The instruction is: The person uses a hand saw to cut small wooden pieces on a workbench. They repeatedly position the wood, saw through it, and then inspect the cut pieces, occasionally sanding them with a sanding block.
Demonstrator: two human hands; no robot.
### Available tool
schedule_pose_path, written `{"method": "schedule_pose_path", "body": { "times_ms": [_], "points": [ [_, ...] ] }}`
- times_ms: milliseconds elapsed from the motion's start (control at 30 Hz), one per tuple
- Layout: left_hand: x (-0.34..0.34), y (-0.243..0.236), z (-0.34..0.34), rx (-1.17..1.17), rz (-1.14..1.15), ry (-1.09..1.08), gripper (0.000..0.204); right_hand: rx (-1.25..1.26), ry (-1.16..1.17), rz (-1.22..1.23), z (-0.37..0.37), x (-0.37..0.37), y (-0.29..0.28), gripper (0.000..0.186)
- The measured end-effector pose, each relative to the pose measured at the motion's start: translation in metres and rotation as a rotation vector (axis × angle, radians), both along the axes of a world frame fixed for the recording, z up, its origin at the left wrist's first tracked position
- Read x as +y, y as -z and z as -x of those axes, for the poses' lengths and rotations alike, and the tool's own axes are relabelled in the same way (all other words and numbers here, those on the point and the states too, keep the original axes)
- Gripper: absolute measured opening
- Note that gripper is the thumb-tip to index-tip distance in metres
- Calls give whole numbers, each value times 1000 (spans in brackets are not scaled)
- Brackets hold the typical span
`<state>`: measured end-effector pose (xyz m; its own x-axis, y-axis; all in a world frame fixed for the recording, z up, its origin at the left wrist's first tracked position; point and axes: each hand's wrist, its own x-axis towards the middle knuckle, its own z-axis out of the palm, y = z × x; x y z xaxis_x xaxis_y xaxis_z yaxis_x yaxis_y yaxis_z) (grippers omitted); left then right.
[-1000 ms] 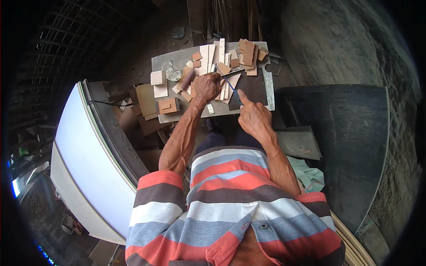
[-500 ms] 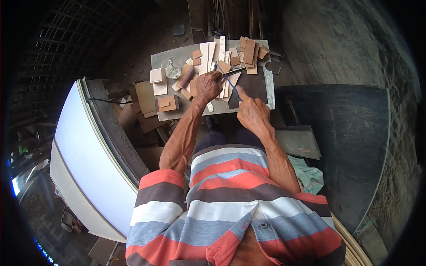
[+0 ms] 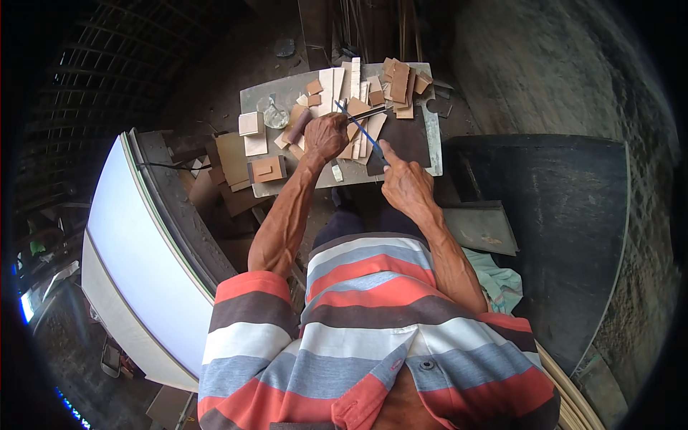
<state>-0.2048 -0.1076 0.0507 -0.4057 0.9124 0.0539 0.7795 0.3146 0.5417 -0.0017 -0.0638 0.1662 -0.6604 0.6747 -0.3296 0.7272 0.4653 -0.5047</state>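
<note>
Over the small work table [image 3: 251, 97], my left hand [image 3: 326, 137] is closed round one end of a dark narrow strip [image 3: 370, 112] with a pale edge, which points right. My right hand [image 3: 408, 188] grips a thin, straight blue tool [image 3: 369, 137], its index finger stretched along the near end. The blue tool crosses the strip at a slant just right of my left knuckles. Whether the two touch, and what kind of tool it is, I cannot make out. Pale wooden strips [image 3: 328, 89] lie beneath and beyond my hands, and a brown cylinder [image 3: 299, 125] rests beside my left hand.
Brown wood pieces [image 3: 400, 82] are heaped at the table's far right. A clear glass dish [image 3: 276, 115], small pale blocks [image 3: 251, 123] and a brown block [image 3: 267, 170] sit on its left. A large white panel [image 3: 147, 265] leans at left; a dark board [image 3: 545, 236] stands at right.
My left hand has shifted slightly left, carrying the dark strip with it. The blue tool's far end now lies further left, while my right hand has hardly moved.
</note>
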Motion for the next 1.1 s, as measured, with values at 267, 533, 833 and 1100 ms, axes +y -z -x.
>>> {"method": "schedule_pose_path", "body": {
  "times_ms": [267, 533, 833, 1100],
  "points": [
    [4, -4, -9, -16, -45, 19, 8, -36, -2, -11, 4, -3, 0, 49],
    [-5, 9, -3, -27, -65, -25, 10, -26, -10, 19, 9, -2, 2, 52],
    [-12, 25, 4, -98, 121, -70, 17, 18, 168, 86, -19, -5, 3, 52],
    [-28, 2, -5, -1305, -78, -398, 26, 446, 525, 597, -24, 6, 44, 13]
  ]
}}
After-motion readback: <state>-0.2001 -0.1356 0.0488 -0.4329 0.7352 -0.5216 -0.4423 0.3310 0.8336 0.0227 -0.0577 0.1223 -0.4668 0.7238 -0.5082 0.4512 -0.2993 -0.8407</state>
